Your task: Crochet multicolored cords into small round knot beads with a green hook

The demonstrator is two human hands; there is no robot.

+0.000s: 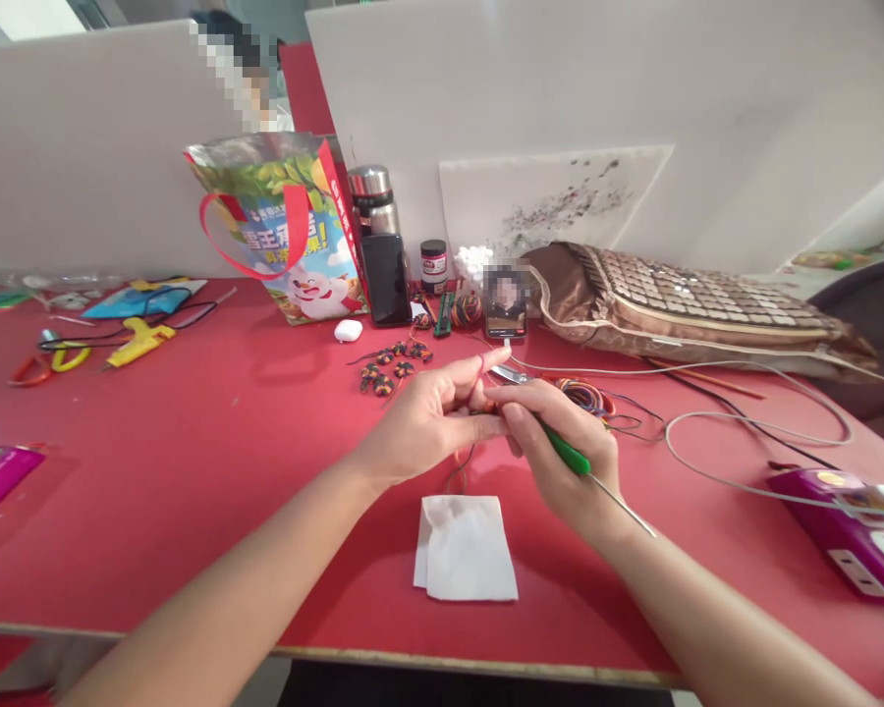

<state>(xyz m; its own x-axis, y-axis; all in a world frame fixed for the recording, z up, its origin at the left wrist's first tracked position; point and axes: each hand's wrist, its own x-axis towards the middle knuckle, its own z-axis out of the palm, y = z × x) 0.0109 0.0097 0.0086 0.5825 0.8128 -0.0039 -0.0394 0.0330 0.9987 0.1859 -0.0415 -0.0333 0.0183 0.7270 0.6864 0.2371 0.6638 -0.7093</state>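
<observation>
My right hand point(560, 432) is closed around a crochet hook with a green grip point(566, 450); its thin metal shaft slants down past my wrist. Against it, my left hand point(438, 417) is closed too, thumb and fingers pinching yarn point(478, 378), with a reddish loop around the raised index finger. The hook's working tip and the piece in my fingertips are mostly hidden. A multicoloured strand hangs below my hands toward a folded white paper point(468, 550). Small crocheted multicoloured pieces point(383, 378) lie beyond my left hand, and a coil of striped yarn point(581, 396) lies behind my right.
Scissors point(511, 374) lie just behind my fingers. A propped phone point(506, 302) trails a white cable across the right side. Farther back stand a dark phone point(387, 280), a shopping bag point(295, 236) and a jar point(433, 265). A yellow glue gun point(139, 342) lies left, a purple power strip point(840, 530) right.
</observation>
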